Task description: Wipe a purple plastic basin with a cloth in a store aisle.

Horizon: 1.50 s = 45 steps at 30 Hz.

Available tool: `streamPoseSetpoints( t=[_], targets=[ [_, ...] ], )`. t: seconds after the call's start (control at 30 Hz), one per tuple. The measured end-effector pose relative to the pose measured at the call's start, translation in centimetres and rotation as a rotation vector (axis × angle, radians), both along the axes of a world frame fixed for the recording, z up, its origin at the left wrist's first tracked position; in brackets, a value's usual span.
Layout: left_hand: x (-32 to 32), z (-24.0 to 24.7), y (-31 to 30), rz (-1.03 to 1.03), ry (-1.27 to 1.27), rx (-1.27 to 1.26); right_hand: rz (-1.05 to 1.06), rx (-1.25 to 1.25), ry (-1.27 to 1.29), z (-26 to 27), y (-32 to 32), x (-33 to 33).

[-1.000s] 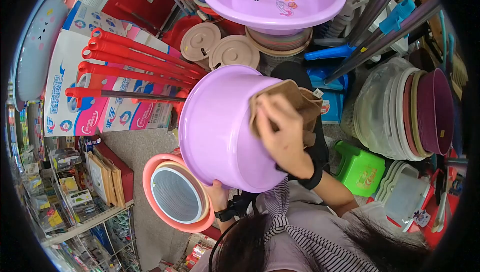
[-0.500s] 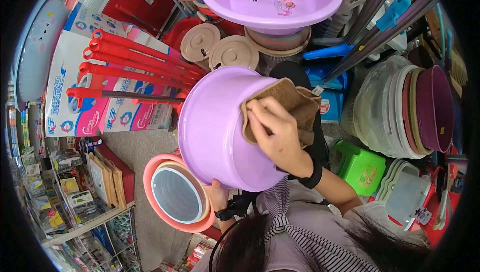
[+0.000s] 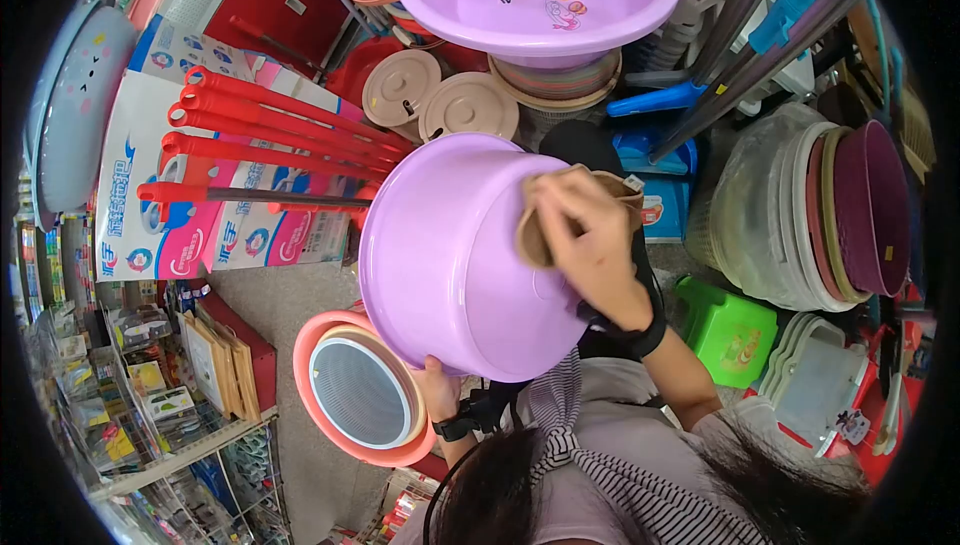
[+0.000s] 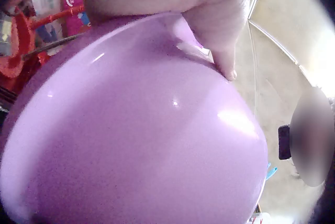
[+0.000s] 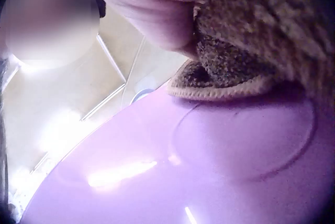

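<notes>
Two hands: my right [image 3: 595,250] pinches a brown cloth [image 3: 536,240] against the purple tub [image 3: 450,265]; my left [image 3: 437,390] grips its lower side, some fingers hidden. The tub lies tipped between them, near the coral basin [image 3: 309,375].

The glossy light-purple plastic bucket [image 3: 430,265] tilts on its side, flared rim toward 9 o'clock in the head view, with a faint raised circle on its surface. The brown plush cloth [image 3: 536,243], stitched along its edge, lies bunched against it at 2 o'clock.
</notes>
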<state>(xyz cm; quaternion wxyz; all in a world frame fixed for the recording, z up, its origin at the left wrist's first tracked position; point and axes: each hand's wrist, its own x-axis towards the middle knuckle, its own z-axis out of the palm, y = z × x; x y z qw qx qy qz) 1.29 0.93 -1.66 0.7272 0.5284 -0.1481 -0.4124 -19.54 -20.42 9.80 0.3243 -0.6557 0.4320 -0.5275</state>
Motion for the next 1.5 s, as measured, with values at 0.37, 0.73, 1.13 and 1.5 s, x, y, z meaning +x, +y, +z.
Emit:
streamPoseSetpoints(
  t=[0.37,0.73,1.13,1.5],
  targets=[
    [2.3,1.8,-2.1,-0.085,0.027,0.121,-0.304,0.173,0.089,-2.6,-1.8,-8.8],
    [2.6,1.9,-2.6,-0.036,0.094,0.125,-0.260,0.210,0.005,-2.9,-1.2,-7.7],
    [1.1,0.3,-1.4,-0.029,-0.038,0.271,-0.115,0.208,0.035,-1.3,-1.0,-2.8],
    [1.4,-1.9,1.6,-0.125,0.024,0.138,0.033,0.061,0.064,0.2,-0.3,1.0]
  ],
)
